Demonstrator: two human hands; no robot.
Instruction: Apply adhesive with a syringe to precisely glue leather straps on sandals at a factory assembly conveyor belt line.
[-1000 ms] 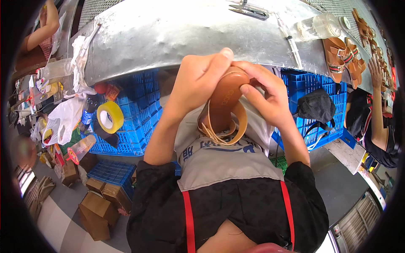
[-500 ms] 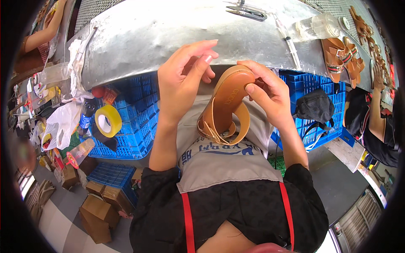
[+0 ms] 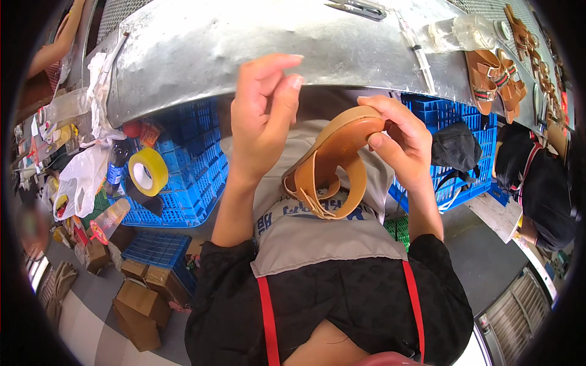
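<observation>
A brown leather sandal (image 3: 331, 143) with a buckled tan strap is tilted above my lap, its strap end toward me. My right hand (image 3: 400, 137) pinches the rounded far end of its sole between thumb and fingers. To the left of the sandal, my left hand (image 3: 264, 119) is raised near the bench edge. Its thumb and index finger are apart, its other fingers partly curled, and nothing shows between them. A grey apron (image 3: 317, 244) covers my lap beneath the sandal.
Ahead stands a metal workbench (image 3: 201, 55) with black snips (image 3: 357, 8), a syringe (image 3: 421, 64), a clear jar (image 3: 464, 35) and strapped sandals (image 3: 485, 79). A blue crate (image 3: 183, 204) with yellow tape (image 3: 148, 172) stands left. Another crate holds a black mesh bag (image 3: 455, 146). People are at both sides.
The sandal has tipped and shifted slightly right and toward me in my right hand, showing more of its sole edge. My left hand has drawn a little away from it.
</observation>
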